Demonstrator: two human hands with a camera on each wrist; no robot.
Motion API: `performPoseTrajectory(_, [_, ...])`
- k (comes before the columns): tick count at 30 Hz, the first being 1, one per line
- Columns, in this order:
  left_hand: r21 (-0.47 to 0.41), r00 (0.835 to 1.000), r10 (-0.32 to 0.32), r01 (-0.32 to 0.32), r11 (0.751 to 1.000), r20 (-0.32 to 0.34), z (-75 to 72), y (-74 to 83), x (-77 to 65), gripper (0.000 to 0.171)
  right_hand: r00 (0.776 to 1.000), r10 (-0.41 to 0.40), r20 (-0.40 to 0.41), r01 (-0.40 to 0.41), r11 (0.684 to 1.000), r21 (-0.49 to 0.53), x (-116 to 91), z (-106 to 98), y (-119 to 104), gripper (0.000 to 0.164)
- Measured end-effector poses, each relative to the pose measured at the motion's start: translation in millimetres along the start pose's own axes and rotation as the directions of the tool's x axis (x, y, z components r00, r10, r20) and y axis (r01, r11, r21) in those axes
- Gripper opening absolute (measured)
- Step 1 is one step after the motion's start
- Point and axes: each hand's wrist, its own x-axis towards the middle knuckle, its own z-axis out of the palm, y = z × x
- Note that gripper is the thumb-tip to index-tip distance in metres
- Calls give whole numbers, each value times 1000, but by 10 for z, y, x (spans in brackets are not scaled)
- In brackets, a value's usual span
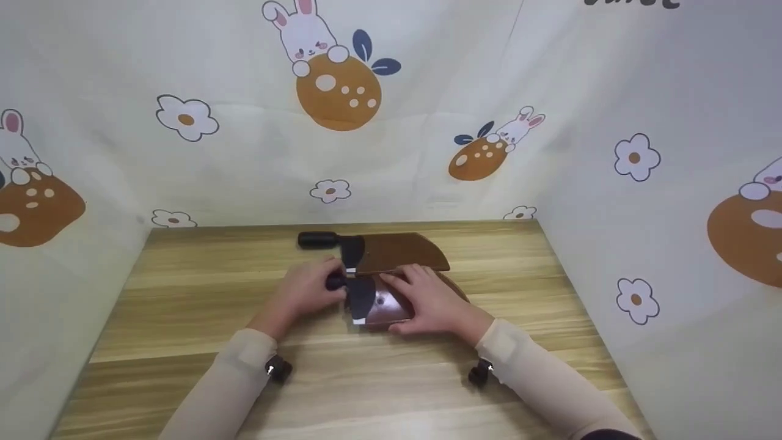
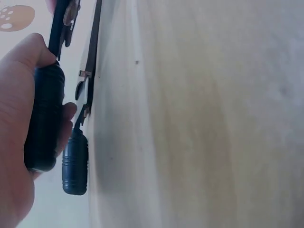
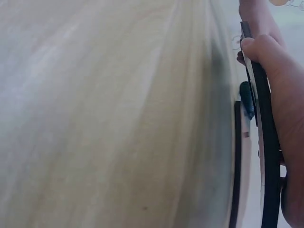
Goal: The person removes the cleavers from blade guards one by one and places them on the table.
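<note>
In the head view, a knife in a brown leather sheath lies between my two hands. My left hand grips its black handle, fingers wrapped round it in the left wrist view. The right hand holds the sheath, thumb near its lower edge and fingers over the top. The right wrist view shows the sheath's dark edge in that hand, held a little off the table. The blade is hidden inside the sheath.
A second sheathed knife lies flat just behind, its black handle pointing left. Both are over a wood-grain table. Patterned cloth walls stand around its back and sides.
</note>
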Motion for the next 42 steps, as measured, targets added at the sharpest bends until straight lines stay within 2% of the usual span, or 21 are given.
performPoseTrajectory(8, [29,998,38,-37,999,-40,-39,34,-16,31,1000,2,-16,-2,1000,-23,-29,-72,-22,112])
performPoseTrajectory(20, [41,996,54,-51,998,-72,-52,52,-48,32,1000,16,-4,-16,999,-49,-63,-137,-73,111])
performPoseTrajectory(30, [87,981,129,-118,989,-142,-45,7,-44,31,1000,-1,-21,0,998,-57,-37,-131,-60,111])
performPoseTrajectory(42, [58,987,96,-89,994,-128,-70,11,-45,32,1000,5,-20,-7,998,-69,-31,-159,-62,112])
